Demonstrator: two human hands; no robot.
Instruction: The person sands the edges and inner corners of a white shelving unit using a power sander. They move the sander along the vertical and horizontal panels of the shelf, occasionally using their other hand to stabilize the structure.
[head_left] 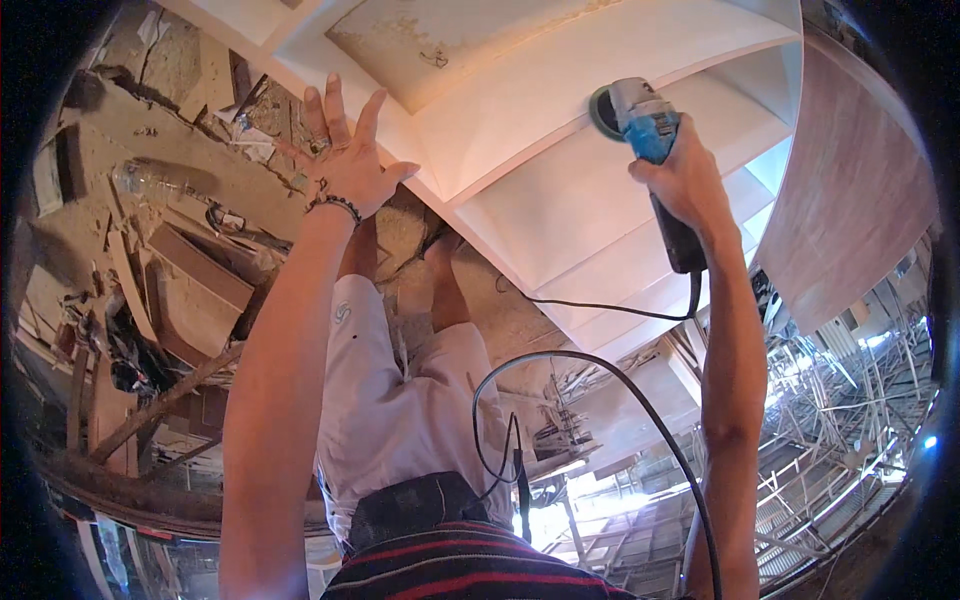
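Note:
My right hand (682, 170) grips a grey, blue and black angle grinder (650, 125) by its body. Its disc (606, 112) is at a curved ridge of a pale, ribbed moulded structure (520, 120) with recessed compartments; whether it touches cannot be made out. A black cord (640, 310) runs from the grinder's lower end. My left hand (345, 155) is spread open with nothing in it, at the structure's left edge, thumb toward the rim. A bead bracelet is on that wrist.
A dusty floor (130, 120) with scattered boards (200, 265) and debris lies to the left. A curved reddish panel (850, 180) stands at the right. A looped cable (565, 355) hangs across my legs (400, 410). Metal framing (850, 430) shows at the lower right.

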